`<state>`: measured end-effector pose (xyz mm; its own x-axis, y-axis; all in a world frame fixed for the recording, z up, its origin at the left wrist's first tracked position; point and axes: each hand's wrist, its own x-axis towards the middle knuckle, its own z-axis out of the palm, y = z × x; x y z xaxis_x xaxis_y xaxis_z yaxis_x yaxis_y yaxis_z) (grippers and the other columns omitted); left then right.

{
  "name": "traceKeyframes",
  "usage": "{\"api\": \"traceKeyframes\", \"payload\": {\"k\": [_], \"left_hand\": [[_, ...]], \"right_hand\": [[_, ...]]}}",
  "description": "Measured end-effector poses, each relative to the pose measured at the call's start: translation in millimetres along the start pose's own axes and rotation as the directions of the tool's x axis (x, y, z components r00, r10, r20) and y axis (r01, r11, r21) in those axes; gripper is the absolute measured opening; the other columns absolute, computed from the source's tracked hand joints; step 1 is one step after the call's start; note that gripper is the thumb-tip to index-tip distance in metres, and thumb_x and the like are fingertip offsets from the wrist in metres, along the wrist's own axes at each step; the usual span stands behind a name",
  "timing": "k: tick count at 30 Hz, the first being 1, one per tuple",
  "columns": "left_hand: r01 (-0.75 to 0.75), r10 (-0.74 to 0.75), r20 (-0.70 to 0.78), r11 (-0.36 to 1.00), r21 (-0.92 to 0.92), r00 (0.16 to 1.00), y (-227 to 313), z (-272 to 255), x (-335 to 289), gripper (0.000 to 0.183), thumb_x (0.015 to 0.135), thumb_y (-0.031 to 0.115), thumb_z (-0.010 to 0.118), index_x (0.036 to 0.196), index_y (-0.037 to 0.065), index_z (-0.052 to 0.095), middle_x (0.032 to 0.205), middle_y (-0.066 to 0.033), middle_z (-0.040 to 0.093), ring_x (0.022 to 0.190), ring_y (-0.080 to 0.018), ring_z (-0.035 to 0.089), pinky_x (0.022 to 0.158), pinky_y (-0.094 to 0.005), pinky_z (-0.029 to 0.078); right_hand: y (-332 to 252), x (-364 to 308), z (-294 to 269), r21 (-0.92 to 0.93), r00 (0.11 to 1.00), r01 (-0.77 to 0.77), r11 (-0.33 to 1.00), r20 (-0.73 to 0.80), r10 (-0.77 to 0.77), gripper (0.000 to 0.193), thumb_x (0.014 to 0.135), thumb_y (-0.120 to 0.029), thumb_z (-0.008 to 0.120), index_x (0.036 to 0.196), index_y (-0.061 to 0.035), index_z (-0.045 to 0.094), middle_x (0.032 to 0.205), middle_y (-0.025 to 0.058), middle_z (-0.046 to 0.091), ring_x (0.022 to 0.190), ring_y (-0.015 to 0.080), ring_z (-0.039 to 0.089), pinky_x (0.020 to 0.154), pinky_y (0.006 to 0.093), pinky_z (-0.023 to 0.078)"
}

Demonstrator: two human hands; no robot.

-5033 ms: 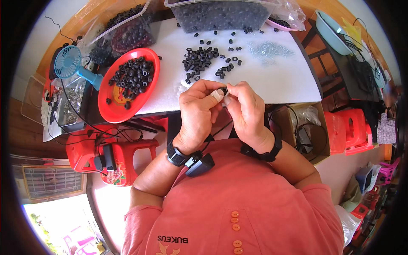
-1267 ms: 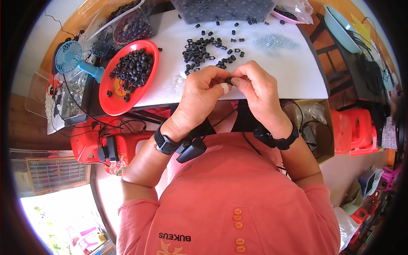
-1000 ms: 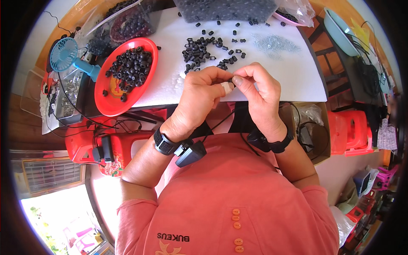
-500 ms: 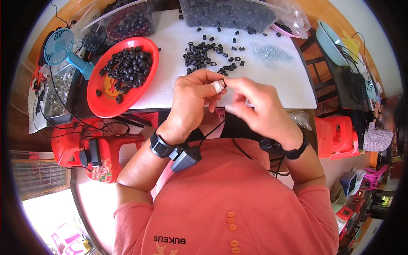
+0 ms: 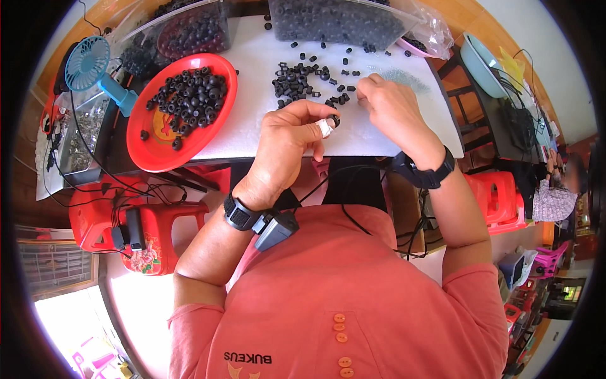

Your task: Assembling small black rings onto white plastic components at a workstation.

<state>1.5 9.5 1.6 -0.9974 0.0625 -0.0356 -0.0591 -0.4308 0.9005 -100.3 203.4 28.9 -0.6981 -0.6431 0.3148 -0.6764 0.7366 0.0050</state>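
My left hand (image 5: 284,142) is closed in a pinch on a small round black part (image 5: 335,120), held just above the table's near edge. White tape (image 5: 326,128) wraps the tip of its thumb. My right hand (image 5: 394,110) is over the right side of the white table top, its fingers bent down and together; whatever they may hold is hidden. Just beyond it lies a spread of tiny silvery pieces (image 5: 407,79), partly covered by the hand. Left of it is a loose heap of small black parts (image 5: 297,82).
A red plate (image 5: 142,148) of rounded black caps (image 5: 196,98) sits at the left. Clear bins (image 5: 338,22) of black parts line the back. There is a blue fan (image 5: 88,63) at far left, and a light blue basin (image 5: 483,63) at far right. Cables hang below the table edge.
My right hand has left my left hand and moved away to the right, over the table beside the silvery pieces. My left hand stays nearly in place, still pinching the black part.
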Motion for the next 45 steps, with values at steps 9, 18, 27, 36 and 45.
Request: {"api": "traceKeyframes", "payload": {"k": [9,18,27,36,45], "left_hand": [[-0.013,0.013,-0.004,1.000,-0.024,1.000,1,2,-1,0.016,0.091,-0.001,0.062,0.105,-0.004,0.067,0.090,-0.0052,0.064,0.064,-0.0087,0.053,0.054,-0.0223,0.046],[-0.023,0.023,-0.006,1.000,0.007,1.000,-1,1,-2,0.016,0.090,-0.001,0.063,0.105,-0.004,0.067,0.090,-0.0058,0.065,0.060,-0.0094,0.053,0.054,-0.0221,0.045],[-0.025,0.024,0.010,0.998,0.061,1.000,-3,-1,-2,0.019,0.092,0.005,0.063,0.108,-0.005,0.067,0.089,-0.0067,0.064,0.065,-0.0106,0.055,0.053,-0.0225,0.044],[-0.019,0.018,0.011,0.996,0.087,1.000,-3,0,-2,0.020,0.092,0.004,0.063,0.109,-0.006,0.066,0.091,-0.0075,0.065,0.070,-0.0107,0.057,0.053,-0.0226,0.045],[-0.027,0.027,0.000,0.991,0.128,1.000,-3,4,-2,0.020,0.092,0.002,0.060,0.109,-0.006,0.066,0.091,-0.0076,0.065,0.074,-0.0106,0.057,0.054,-0.0223,0.046]], "right_hand": [[10,-15,8,0.332,0.967,-0.111,0.937,-0.181,0.179,0.015,0.081,-0.001,0.060,0.092,-0.0080,0.068,0.094,0.0086,0.068,0.083,0.0327,0.067,0.071,0.0433,0.051],[6,-3,8,0.148,0.999,0.031,0.988,-0.034,-0.026,0.015,0.080,-0.001,0.060,0.090,-0.0078,0.069,0.093,0.0088,0.069,0.080,0.0338,0.067,0.069,0.0439,0.051],[11,-11,-2,0.221,1.000,-0.006,0.975,0.009,0.004,0.013,0.080,0.001,0.059,0.089,-0.0039,0.067,0.094,0.0116,0.069,0.084,0.0343,0.066,0.073,0.0429,0.050],[18,-13,6,0.191,1.000,-0.013,0.982,-0.010,0.015,0.012,0.080,0.002,0.060,0.088,-0.0045,0.066,0.092,0.0108,0.069,0.083,0.0336,0.066,0.072,0.0423,0.050],[6,-24,-9,0.333,0.989,-0.150,0.931,0.052,0.141,0.021,0.075,0.001,0.055,0.090,-0.0031,0.069,0.088,0.0167,0.070,0.084,0.0362,0.066,0.070,0.0450,0.050]]}}
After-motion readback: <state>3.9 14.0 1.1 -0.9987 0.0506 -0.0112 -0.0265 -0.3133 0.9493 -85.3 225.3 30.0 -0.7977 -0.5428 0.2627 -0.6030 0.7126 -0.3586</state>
